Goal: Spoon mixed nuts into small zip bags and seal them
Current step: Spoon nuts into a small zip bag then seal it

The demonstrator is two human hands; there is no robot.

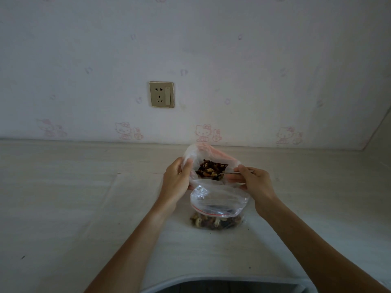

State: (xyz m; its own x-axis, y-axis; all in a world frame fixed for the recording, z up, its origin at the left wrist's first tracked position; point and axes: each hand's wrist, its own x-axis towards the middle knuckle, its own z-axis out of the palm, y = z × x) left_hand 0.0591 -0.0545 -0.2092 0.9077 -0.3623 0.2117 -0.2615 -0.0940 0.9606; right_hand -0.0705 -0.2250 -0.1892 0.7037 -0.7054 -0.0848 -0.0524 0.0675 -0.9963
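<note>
Left hand (176, 176) gripping edge of large clear plastic bag of mixed nuts (208, 163), holding it open. Right hand (255, 181) pinching thin metal spoon (229, 172), tip inside that bag. Small clear zip bag with red stripe (218, 208), partly filled, just in front, on pale wooden tabletop (84, 197).

Left hand (176, 178): raised off the surface, forearm bare and reaching forward from the lower left, fingers curled with thumb uppermost in a pinching grip. Right hand (252, 179): level with the left and well apart from it, forearm bare and entering from the lower right, thumb and fingers pinched together, knuckles facing up.
</note>
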